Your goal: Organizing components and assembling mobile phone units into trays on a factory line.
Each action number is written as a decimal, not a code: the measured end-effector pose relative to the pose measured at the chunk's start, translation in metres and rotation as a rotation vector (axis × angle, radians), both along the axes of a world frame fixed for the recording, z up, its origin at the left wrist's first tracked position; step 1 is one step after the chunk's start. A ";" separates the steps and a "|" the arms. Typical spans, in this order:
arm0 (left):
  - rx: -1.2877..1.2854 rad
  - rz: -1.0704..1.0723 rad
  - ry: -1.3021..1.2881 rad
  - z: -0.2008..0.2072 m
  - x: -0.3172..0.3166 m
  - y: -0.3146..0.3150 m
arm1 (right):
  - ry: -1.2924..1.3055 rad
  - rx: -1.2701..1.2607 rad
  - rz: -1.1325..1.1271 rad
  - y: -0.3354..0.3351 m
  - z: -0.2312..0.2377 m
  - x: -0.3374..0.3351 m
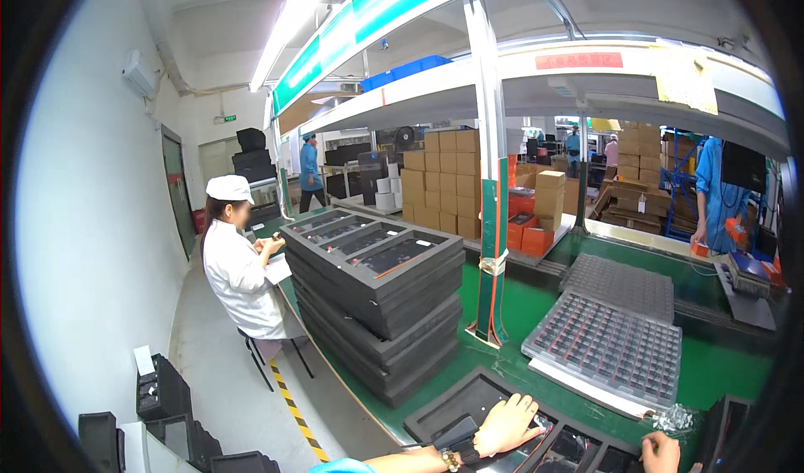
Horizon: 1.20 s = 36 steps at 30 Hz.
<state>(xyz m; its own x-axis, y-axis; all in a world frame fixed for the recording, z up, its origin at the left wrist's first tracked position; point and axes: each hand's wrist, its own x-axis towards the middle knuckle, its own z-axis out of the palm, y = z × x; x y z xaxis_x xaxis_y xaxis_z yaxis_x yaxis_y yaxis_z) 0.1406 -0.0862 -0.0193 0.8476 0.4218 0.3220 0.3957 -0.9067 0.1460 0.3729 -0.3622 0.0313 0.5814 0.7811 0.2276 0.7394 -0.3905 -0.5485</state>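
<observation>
A black foam tray with several compartments lies on the green bench at the lower edge. My left hand rests over it, palm down with the fingers stretched out, next to a small light-coloured part in a compartment. Dark flat pieces sit in the neighbouring compartments. By the tray's right end my right hand is closed, its fingers curled together and partly cut off by the lower edge. Whatever it may hold is too small to make out.
A tall stack of black foam trays stands at the left. Clear plastic trays with many small cells lie at the right, beside crumpled clear wrapping. A metal post rises behind. A seated co-worker works at the far left.
</observation>
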 end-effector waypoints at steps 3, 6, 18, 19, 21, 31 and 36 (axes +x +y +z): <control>-0.031 0.005 -0.050 -0.004 -0.002 0.001 | 0.115 0.396 -0.111 0.021 -0.060 0.044; -0.061 -0.019 -0.084 -0.008 -0.005 0.010 | 0.353 0.625 -0.220 0.027 -0.096 0.059; -0.081 -0.039 -0.130 -0.013 0.004 0.009 | 0.391 0.496 -0.153 0.022 -0.085 0.043; -0.093 -0.029 -0.130 -0.012 0.003 0.006 | 0.389 0.497 -0.155 0.020 -0.083 0.040; -0.104 -0.021 -0.132 -0.009 0.002 0.002 | 0.359 0.537 -0.146 0.019 -0.080 0.036; -0.704 -0.190 -0.026 0.010 -0.052 -0.021 | 0.426 0.493 -0.125 0.015 -0.089 0.043; -1.231 -0.072 -0.378 -0.012 -0.044 -0.008 | 0.483 0.647 -0.114 0.025 -0.111 0.049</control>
